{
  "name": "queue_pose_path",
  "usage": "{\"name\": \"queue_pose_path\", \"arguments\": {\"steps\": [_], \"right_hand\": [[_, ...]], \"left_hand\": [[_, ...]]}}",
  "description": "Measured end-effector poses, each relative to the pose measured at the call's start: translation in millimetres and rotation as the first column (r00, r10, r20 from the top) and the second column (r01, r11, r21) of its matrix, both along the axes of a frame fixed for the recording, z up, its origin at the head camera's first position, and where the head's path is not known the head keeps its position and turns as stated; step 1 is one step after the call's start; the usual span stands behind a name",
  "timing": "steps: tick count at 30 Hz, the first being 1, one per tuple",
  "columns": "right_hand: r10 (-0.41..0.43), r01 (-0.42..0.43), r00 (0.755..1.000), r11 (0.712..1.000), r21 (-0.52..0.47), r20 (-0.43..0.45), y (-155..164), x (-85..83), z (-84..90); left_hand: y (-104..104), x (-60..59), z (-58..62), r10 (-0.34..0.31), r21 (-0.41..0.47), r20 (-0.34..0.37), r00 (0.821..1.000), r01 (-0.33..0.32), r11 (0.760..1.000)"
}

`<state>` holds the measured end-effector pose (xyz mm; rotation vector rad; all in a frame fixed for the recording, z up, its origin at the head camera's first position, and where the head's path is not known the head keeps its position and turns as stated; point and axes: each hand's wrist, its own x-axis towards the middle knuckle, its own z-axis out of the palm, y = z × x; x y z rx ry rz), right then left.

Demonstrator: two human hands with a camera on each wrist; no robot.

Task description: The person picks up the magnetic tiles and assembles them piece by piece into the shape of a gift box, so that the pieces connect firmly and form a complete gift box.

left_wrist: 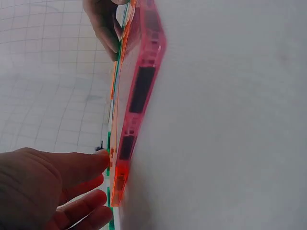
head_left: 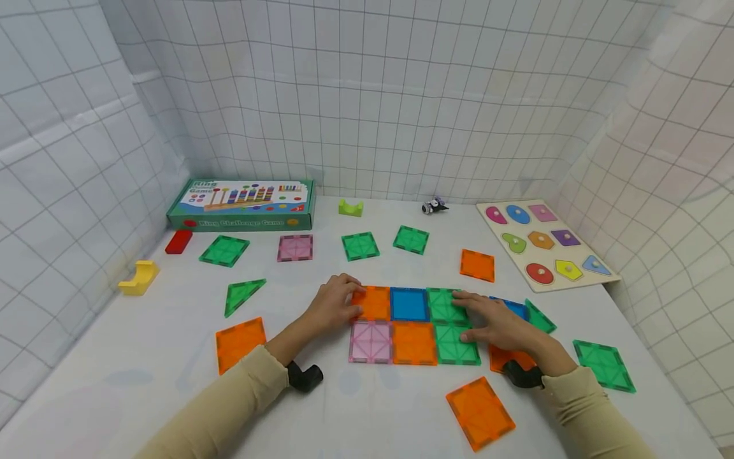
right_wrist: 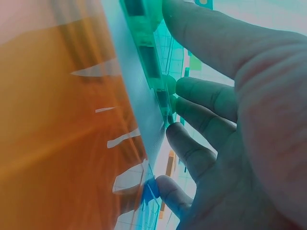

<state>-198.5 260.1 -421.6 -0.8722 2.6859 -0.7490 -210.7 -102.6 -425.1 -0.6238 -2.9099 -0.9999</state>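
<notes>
Tile block (head_left: 414, 324) edges under both hands

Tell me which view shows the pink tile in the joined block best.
Head view: the pink tile lies flat and whole at the block's lower left corner. Left wrist shows only its edge; right wrist doesn't show it.

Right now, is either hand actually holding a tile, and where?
Neither grips one: left hand touches the orange tile at its left edge; right hand lies flat on the green tiles.
</notes>
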Motion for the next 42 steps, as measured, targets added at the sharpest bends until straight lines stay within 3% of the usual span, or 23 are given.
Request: {"name": "queue_pose_path", "arguments": {"steps": [4,9,14,18,25,34,42], "right_hand": [[-0.001,0.001,1.0,1.0,0.003,-0.001,-0.9,0.1,0.0],[-0.009,0.009,1.0,1.0,0.003,0.0,-1.9,-0.1,1.9],[-0.005,0.005,1.0,1.0,0.002,0.002,-2.4,0.1,2.6],[-0.004,0.004,1.0,1.0,0.004,-0.003,-2.8,0.2,2.9],[-0.006,0.006,1.0,1.0,-0.005,-0.002,-3.4,0.3,3.3],[-0.012,0.012,1.0,1.0,0.003,0.006,-3.1,-1.9,1.4],[-0.011,0.011,1.0,1.0,0.0,0.01,-2.8,-0.6,1.0]], "left_hand": [[-23.9,19.9,5.4,0.053,0.039,-0.03,0.998,-0.052,0.998],[-78.6,56.0,11.6,0.15,0.059,-0.072,0.986,-0.146,0.988],[-125.5,88.2,10.8,0.271,-0.025,-0.065,0.96,-0.273,0.962],[-143.8,102.2,7.8,0.312,-0.099,-0.035,0.949,-0.314,0.944],[-144.3,102.2,3.6,0.297,-0.047,0.004,0.955,-0.297,0.954],[-97.9,83.5,-2.0,0.143,0.025,-0.04,0.989,-0.142,0.99],[-64.0,76.2,-4.4,0.034,0.04,0.0,0.999,-0.034,0.999]]}}
